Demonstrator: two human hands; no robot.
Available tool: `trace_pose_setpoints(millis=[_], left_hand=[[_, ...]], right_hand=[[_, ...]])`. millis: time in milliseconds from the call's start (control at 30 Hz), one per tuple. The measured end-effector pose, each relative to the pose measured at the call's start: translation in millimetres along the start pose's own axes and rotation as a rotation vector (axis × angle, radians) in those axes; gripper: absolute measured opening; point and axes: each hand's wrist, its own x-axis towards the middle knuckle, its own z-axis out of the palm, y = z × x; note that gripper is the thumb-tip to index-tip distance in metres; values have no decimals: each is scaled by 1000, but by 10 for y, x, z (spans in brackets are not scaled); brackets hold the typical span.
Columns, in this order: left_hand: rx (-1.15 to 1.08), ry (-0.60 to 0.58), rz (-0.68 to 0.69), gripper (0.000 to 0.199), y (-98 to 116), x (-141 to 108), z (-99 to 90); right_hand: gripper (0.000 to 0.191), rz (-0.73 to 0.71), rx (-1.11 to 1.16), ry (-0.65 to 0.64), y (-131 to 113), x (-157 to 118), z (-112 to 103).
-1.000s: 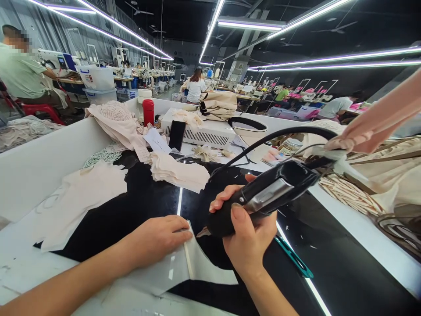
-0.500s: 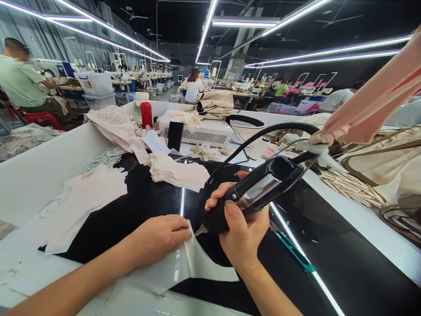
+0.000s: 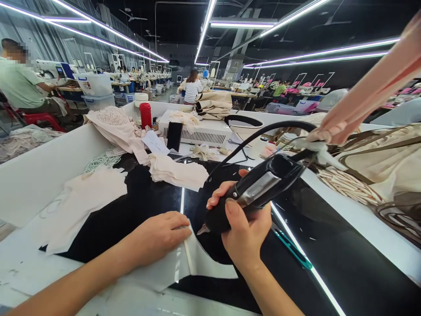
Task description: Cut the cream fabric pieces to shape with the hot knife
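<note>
My right hand (image 3: pixel 243 228) is wrapped round a black corded handheld tool (image 3: pixel 263 186) with a silvery lever along its top. A small pointed tip (image 3: pixel 203 229) shows at the tool's low end, beside the edge of a thin white fabric piece (image 3: pixel 210 261). With its fingers together and bent, my left hand (image 3: pixel 161 237) presses on that piece and holds its edge; the thumb is hidden. A narrow pale strip (image 3: pixel 188 256) runs along the piece, down from my left fingertips. Pink cloth (image 3: pixel 355 114) is tied to the tool's upper end, and a black cable (image 3: pixel 259 131) arches away from it.
Stacks of pale cut fabric (image 3: pixel 179 170) lie on the black glossy surface (image 3: pixel 329 245). A teal slotted tool (image 3: pixel 292 250) is right of my right hand. Behind stand a phone (image 3: pixel 174 136), a red bottle (image 3: pixel 145 115) and a white vented box (image 3: pixel 207 136). People sit at sewing machines.
The tool and my right hand have shifted very slightly right, while the pink cloth has swung a little. My left hand stays on the white fabric piece.
</note>
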Motion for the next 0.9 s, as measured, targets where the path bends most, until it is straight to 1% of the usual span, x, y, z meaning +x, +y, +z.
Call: trace_pose_setpoints(millis=[67, 133, 300, 400, 567, 767, 900], left_hand=[[-1, 41, 7, 18, 44, 35, -31], [-34, 46, 1, 19, 105, 78, -53], [-65, -53, 18, 21, 202, 107, -27], [-54, -63, 11, 21, 193, 58, -6], [-41, -56, 20, 18, 169, 5, -2], [-5, -37, 45, 19, 164, 4, 30], [2, -33, 57, 22, 159, -8, 35]], right_hand=[[36, -2, -2, 26, -38, 1, -33], [36, 2, -10, 29, -61, -11, -67], [40, 27, -19, 9, -58, -74, -98], [36, 19, -7, -4, -47, -92, -71], [22, 5, 14, -26, -21, -93, -11], [23, 6, 18, -34, 21, -100, 5], [19, 11, -5, -37, 8, -104, 3]])
